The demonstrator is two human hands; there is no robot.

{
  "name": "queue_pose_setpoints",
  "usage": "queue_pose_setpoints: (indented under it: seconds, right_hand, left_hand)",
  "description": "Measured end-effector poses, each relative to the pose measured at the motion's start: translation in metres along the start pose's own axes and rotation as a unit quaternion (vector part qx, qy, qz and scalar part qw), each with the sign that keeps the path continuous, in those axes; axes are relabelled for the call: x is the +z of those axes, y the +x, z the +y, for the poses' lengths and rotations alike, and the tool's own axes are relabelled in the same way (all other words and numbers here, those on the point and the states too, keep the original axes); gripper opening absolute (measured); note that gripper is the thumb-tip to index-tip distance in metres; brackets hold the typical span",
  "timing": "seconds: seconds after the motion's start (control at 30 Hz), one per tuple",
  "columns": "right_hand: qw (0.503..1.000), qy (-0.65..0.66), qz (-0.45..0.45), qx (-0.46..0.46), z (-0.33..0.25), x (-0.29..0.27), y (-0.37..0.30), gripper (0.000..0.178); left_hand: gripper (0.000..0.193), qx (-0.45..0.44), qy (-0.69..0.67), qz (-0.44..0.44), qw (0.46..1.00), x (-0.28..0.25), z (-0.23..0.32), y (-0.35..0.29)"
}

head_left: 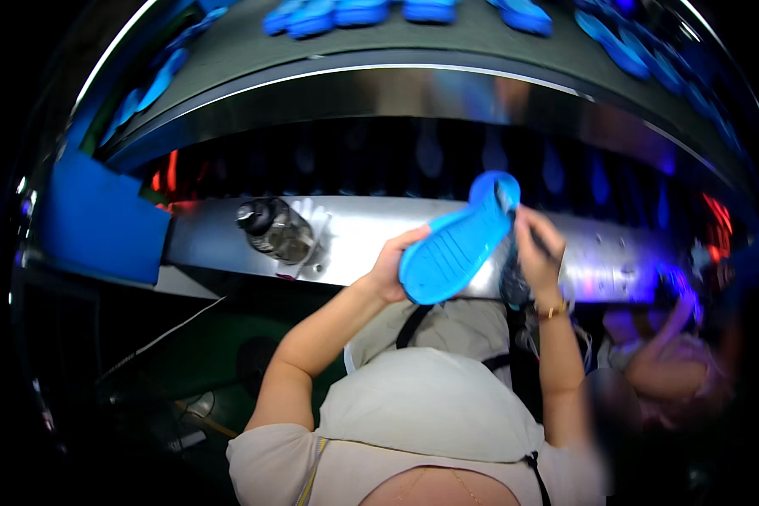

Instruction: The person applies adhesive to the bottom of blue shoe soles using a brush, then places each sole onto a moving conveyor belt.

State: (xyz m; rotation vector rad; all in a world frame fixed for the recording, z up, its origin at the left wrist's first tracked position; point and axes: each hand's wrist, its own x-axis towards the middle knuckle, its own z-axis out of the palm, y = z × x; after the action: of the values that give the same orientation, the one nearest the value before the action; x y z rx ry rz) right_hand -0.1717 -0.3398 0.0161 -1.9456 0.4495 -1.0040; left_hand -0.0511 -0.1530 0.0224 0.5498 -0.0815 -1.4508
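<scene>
A bright blue shoe sole (460, 249) is tilted in front of me above the metal ledge. At its wide lower end, my left hand (394, 268) grips the edge with closed fingers. My right hand (540, 247) is closed beside the narrow upper end, around a slim dark tool (551, 245) that is blurred and partly hidden by the fingers. Near the fingertips, a small dark and pale patch (504, 196) shows on the sole; I cannot tell whether it is the tool's tip.
On the ledge (363, 240) stands a clear bottle with a black lid (282, 232), left of my hands. A dark object (514, 278) sits under my right hand. Beyond, blue soles (363, 12) line a dark green belt (447, 42). Another person (675, 367) sits at right.
</scene>
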Motion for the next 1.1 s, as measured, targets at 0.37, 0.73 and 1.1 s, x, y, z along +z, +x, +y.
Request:
queue_pose_setpoints:
  seconds: [0.37,0.73,1.1]
  right_hand:
    - [0.873,0.439,-0.1,0.186,-0.011,-0.04,-0.038,0.022]
    - [0.865,0.42,-0.05,0.27,0.011,-0.036,-0.047,0.021]
    - [0.87,0.377,0.011,0.318,0.026,-0.089,-0.069,0.019]
  left_hand:
    - [0.065,0.354,0.036,0.029,0.934,0.044,0.11,-0.094]
    - [0.072,0.489,0.506,0.331,0.629,0.03,0.313,-0.001]
    - [0.064,0.248,0.782,0.485,0.302,0.025,0.374,0.044]
